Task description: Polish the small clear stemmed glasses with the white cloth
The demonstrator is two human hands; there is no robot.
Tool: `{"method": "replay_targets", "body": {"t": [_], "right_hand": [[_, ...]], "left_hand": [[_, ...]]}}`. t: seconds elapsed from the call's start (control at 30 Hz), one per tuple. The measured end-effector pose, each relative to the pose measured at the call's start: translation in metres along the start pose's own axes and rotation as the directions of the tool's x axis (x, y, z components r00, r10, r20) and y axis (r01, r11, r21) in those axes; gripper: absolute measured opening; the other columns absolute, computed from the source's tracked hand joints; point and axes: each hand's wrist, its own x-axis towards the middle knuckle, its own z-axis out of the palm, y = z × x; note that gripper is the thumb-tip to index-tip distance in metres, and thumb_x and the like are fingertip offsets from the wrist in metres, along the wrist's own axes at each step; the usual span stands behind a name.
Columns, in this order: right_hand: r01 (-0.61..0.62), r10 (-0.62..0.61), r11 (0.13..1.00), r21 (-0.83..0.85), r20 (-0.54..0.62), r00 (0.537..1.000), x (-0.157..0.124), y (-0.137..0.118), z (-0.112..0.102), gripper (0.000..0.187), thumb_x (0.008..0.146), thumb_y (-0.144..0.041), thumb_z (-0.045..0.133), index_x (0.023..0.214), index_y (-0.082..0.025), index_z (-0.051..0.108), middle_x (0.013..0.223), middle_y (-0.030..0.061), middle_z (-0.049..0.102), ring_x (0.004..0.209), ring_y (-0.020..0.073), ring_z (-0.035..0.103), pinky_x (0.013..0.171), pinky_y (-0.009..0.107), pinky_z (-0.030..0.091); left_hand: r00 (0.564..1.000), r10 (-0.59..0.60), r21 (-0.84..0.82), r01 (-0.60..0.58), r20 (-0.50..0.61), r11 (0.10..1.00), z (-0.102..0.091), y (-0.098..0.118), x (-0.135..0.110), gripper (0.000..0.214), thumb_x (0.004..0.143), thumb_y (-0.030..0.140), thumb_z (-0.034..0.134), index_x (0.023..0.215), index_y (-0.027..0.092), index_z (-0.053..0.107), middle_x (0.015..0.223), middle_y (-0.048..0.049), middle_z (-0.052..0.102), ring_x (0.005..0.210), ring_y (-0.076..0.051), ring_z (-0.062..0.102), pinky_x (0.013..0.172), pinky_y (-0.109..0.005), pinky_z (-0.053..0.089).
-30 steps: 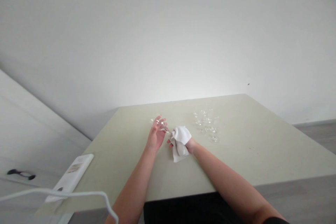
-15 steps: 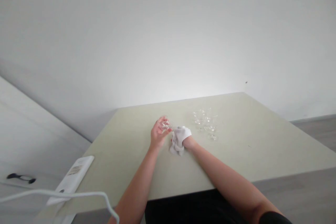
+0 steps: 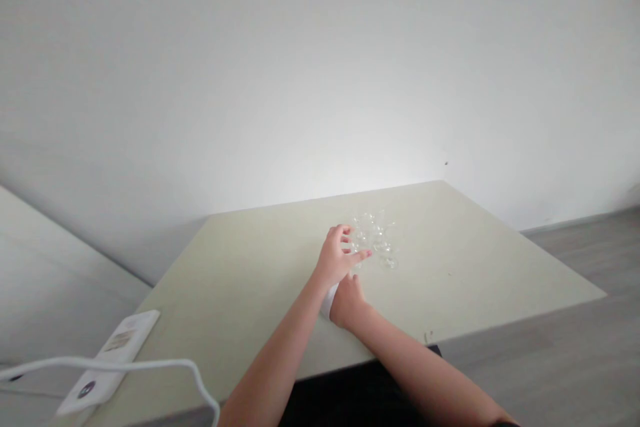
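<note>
Hands [image 3: 336,260], cloth [image 3: 327,301] and glassware [image 3: 375,235] cluster (inside table edges [image 3: 325,200]).

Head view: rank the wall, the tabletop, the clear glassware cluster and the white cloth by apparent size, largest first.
Wall
Tabletop
Clear glassware cluster
White cloth, judged only by the part that shows; its full size cannot be told.

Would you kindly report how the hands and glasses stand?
Left hand at the clear stemmed glasses, grip unclear. Right hand holding white cloth. Hands partly hiding cloth.
</note>
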Motion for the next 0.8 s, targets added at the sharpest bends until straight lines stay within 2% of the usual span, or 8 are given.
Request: {"method": "replay_targets", "body": {"t": [0.2,0.27,0.37,0.5,0.6,0.67,0.73,0.8], "right_hand": [[0.088,-0.081,0.995,0.054,-0.119,0.99,-0.043,0.008,0.006,0.041,0.085,-0.022,0.05,0.125,-0.018,0.054,0.122,0.0187,0.057,0.108,0.0348,0.047,0.087,0.05,0.041],[0.061,-0.049,0.996,0.067,-0.167,0.985,-0.06,0.01,0.0,0.043,0.084,-0.022,0.051,0.127,-0.018,0.052,0.12,0.0188,0.056,0.107,0.0338,0.047,0.087,0.048,0.04],[-0.034,0.045,0.998,0.059,-0.183,0.982,-0.078,0.015,-0.005,0.035,0.072,-0.016,0.059,0.107,-0.013,0.06,0.111,0.0193,0.057,0.102,0.034,0.048,0.083,0.045,0.042],[-0.157,0.181,0.963,0.22,-0.095,0.979,-0.081,0.024,0.003,0.026,0.067,-0.008,0.056,0.093,-0.012,0.057,0.093,0.0145,0.061,0.079,0.0258,0.057,0.066,0.035,0.043],[-0.065,0.114,0.836,0.546,-0.057,0.992,-0.075,0.031,0.011,0.022,0.071,-0.013,0.056,0.092,-0.016,0.051,0.076,0.0047,0.06,0.063,0.0181,0.055,0.057,0.028,0.041],[0.062,0.053,0.699,0.712,-0.138,0.989,-0.076,0.035,0.01,0.025,0.073,-0.014,0.056,0.096,-0.018,0.049,0.08,0.0029,0.061,0.069,0.0168,0.057,0.061,0.026,0.043],[0.207,0.011,0.608,0.767,-0.268,0.963,-0.084,0.038,0.006,0.024,0.079,-0.013,0.052,0.101,-0.02,0.049,0.09,0.0042,0.061,0.08,0.0164,0.058,0.066,0.025,0.045],[0.318,-0.028,0.627,0.711,-0.387,0.922,-0.102,0.044,0.003,0.016,0.085,-0.013,0.044,0.098,-0.022,0.05,0.086,0.0039,0.058,0.074,0.0153,0.057,0.063,0.026,0.045]], "left_hand": [[0.999,-0.005,0.154,0.0,0.033,0.988,0.02,-0.02,0.005,0.055,0.056,0.032,0.083,0.105,0.022,0.06,0.093,-0.0024,0.055,0.074,-0.013,0.053,0.06,-0.024,0.048],[0.999,-0.004,0.184,-0.003,0.039,0.983,0.024,-0.026,0.005,0.055,0.057,0.03,0.082,0.106,0.022,0.06,0.095,-0.0026,0.056,0.074,-0.013,0.053,0.061,-0.025,0.048],[1.0,0.001,0.214,-0.007,0.03,0.977,0.03,-0.033,0.002,0.057,0.058,0.03,0.081,0.109,0.022,0.058,0.098,-0.0033,0.057,0.077,-0.014,0.055,0.061,-0.025,0.047],[1.0,0.015,0.214,-0.018,0.013,0.977,0.036,-0.036,-0.001,0.058,0.058,0.034,0.081,0.109,0.022,0.058,0.099,-0.0035,0.057,0.077,-0.015,0.055,0.066,-0.028,0.049],[1.0,0.018,0.234,-0.02,0.007,0.972,0.038,-0.037,-0.002,0.057,0.059,0.036,0.081,0.108,0.022,0.057,0.099,-0.0039,0.057,0.077,-0.015,0.055,0.069,-0.03,0.049],[1.0,0.016,0.237,-0.015,-0.003,0.971,0.038,-0.036,-0.001,0.057,0.059,0.037,0.081,0.108,0.023,0.056,0.1,-0.0044,0.059,0.078,-0.016,0.056,0.069,-0.03,0.049],[1.0,0.013,0.226,-0.01,-0.014,0.974,0.038,-0.035,0.0,0.057,0.059,0.037,0.081,0.108,0.024,0.054,0.102,-0.0049,0.06,0.078,-0.016,0.057,0.068,-0.031,0.049],[1.0,0.012,0.219,-0.008,-0.017,0.976,0.039,-0.034,0.001,0.057,0.06,0.037,0.081,0.107,0.025,0.052,0.103,-0.0052,0.061,0.078,-0.017,0.058,0.068,-0.031,0.048]]}}
